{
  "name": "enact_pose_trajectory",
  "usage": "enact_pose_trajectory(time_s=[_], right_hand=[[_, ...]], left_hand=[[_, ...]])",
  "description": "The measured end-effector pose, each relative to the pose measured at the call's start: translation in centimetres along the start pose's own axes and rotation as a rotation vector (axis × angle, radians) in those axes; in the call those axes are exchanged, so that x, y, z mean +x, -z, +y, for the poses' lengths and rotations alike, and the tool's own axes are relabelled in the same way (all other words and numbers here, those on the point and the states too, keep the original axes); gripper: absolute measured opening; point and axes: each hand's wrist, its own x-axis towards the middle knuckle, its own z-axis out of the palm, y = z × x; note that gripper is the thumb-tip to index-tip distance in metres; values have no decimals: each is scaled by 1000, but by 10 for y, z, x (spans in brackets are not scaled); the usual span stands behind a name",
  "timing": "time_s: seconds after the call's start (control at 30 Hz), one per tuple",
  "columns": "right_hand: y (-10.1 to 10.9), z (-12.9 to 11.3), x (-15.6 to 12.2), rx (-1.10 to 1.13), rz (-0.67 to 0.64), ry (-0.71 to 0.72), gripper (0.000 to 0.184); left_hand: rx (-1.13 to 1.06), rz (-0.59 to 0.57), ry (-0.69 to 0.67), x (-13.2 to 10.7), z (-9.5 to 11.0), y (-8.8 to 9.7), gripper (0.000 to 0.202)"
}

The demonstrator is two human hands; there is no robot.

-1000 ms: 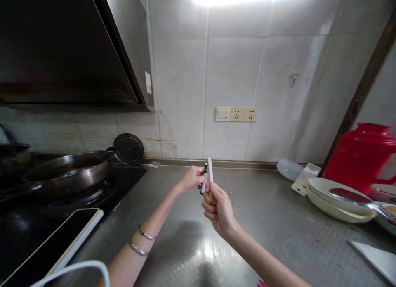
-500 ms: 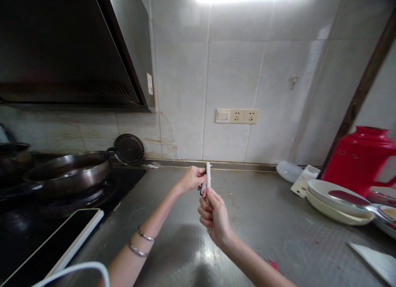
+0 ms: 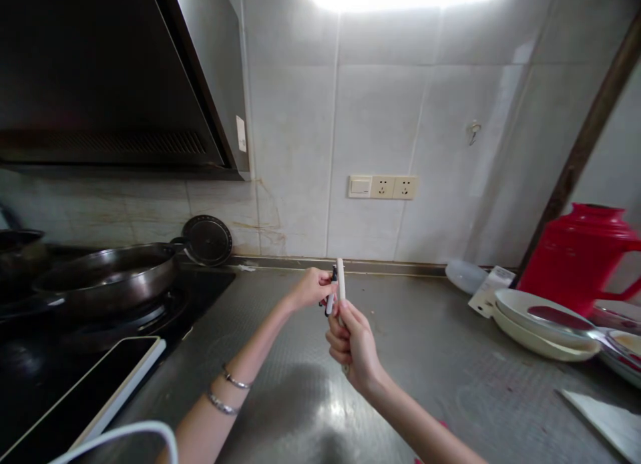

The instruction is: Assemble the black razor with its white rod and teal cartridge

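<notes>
My left hand [image 3: 316, 288] pinches a small black-and-grey piece [image 3: 330, 298], slim and upright, whose kind I cannot make out. My right hand [image 3: 354, 340] is wrapped round a slim off-white bar [image 3: 341, 280], seen edge-on, with its upper end rising above the fingers and its lower end peeking out below the fist. Both hands are raised over the metal countertop [image 3: 295, 384], close together in the middle of the view. The grey piece stands right beside the bar; whether they touch is unclear.
To the left, a steel pan [image 3: 107, 277] sits on the black stove [image 3: 205, 287], with a phone-like slab [image 3: 115, 384] and a white cable [image 3: 145, 425] nearer me. Stacked plates [image 3: 545, 347], a red jug [image 3: 571, 257] and a white sheet [image 3: 605, 417] lie to the right.
My right hand and the off-white bar have shifted slightly right, away from my left hand. More of the grey piece shows between them.
</notes>
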Motion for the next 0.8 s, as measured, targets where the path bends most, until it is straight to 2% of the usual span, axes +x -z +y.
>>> enact_pose_trajectory(time_s=[0.23,0.43,0.63,0.8], right_hand=[[4,5,-7,-19,-1,-28,37],[6,-10,-9,-32,20,66,36],[9,-4,-17,-24,51,-21,37],[5,-18,-14,-13,33,65,34]], left_hand=[[-34,-7,32,-1,4,-3,18],[-26,-37,-8,-2,1,1,23],[-70,-59,-6,-5,9,2,29],[-37,-58,-4,-5,8,-1,26]])
